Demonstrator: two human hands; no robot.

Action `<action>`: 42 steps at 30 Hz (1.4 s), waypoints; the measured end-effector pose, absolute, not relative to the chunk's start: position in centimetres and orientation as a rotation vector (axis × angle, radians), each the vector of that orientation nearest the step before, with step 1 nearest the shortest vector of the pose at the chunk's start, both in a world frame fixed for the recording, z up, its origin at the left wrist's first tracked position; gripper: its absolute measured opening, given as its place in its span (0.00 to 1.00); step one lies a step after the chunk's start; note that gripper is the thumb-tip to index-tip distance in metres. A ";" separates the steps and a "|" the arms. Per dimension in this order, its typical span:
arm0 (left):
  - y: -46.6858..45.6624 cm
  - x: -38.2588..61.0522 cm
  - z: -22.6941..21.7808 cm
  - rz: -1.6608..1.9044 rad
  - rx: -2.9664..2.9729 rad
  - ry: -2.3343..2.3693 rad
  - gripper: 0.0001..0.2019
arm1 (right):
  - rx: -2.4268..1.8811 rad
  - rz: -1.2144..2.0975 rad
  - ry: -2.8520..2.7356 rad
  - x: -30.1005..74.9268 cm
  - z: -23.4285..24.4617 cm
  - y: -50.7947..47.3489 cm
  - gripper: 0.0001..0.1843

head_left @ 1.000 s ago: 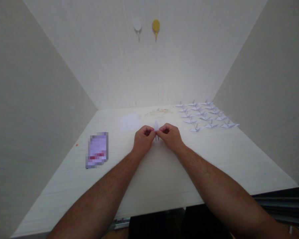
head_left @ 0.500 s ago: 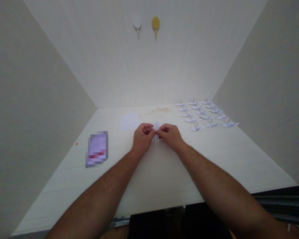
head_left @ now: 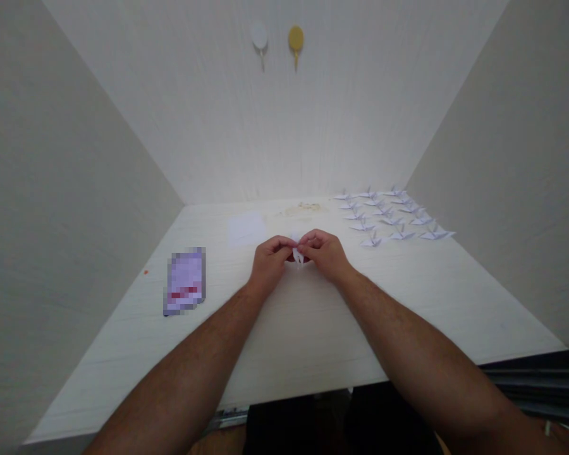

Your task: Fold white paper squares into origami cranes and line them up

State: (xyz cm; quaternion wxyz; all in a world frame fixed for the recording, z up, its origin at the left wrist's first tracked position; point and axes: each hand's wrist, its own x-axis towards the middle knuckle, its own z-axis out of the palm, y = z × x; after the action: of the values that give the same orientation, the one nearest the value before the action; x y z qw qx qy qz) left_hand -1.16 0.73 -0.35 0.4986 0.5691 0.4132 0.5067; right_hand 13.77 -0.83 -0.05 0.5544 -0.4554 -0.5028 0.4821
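Between both hands, above the middle of the white table, is a small piece of folded white paper (head_left: 298,255). My left hand (head_left: 271,258) pinches it from the left with thumb and forefinger. From the other side my right hand (head_left: 325,253) grips it the same way, the fingertips of both hands almost meeting. The fingers cover much of the paper, and its lower end shows two narrow points. Off to the right stand several folded paper cranes (head_left: 402,233) in rows. Just beyond my left hand lies flat white paper (head_left: 247,229).
A blurred purple item (head_left: 186,278) lies on the left of the table (head_left: 303,341). A small orange speck (head_left: 146,272) is near the left edge. Walls enclose the back and sides, with a white hook (head_left: 260,38) and a yellow hook (head_left: 296,39) on the back one.
The folded paper has tipped, so its tall upper point no longer shows and the lower points face me. The fingers of both hands have closed in over its top.
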 end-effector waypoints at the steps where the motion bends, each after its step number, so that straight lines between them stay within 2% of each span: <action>1: 0.8 -1.2 -0.5 1.226 1.362 1.008 0.05 | -1.068 1.144 -1.175 13.8 -0.1 -0.8 0.10; 9: 0.9 -1.1 -0.4 1.254 1.280 0.922 0.12 | -1.011 1.224 -1.125 13.9 0.0 -0.8 0.17; 17: 0.7 -1.1 -0.1 1.271 1.475 1.118 0.09 | -1.164 1.019 -1.257 13.8 0.6 -1.3 0.11; 24: 0.7 -1.3 -0.2 1.180 1.459 1.024 0.06 | -1.165 1.135 -1.278 13.6 0.7 -1.6 0.10; 31: 1.1 -1.5 -0.4 1.128 1.341 0.997 0.08 | -1.086 1.126 -1.099 13.5 0.7 -1.2 0.17; 42: 0.8 -1.5 -0.1 1.101 1.440 1.011 0.11 | -1.107 1.095 -1.141 13.6 0.9 -1.4 0.14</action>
State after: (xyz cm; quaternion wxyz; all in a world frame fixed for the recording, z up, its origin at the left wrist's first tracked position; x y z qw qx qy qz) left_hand -1.53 0.80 -0.06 0.5083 0.5975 0.4195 0.4567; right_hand 13.61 -1.43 0.85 0.5693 -0.4713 -0.4861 0.4663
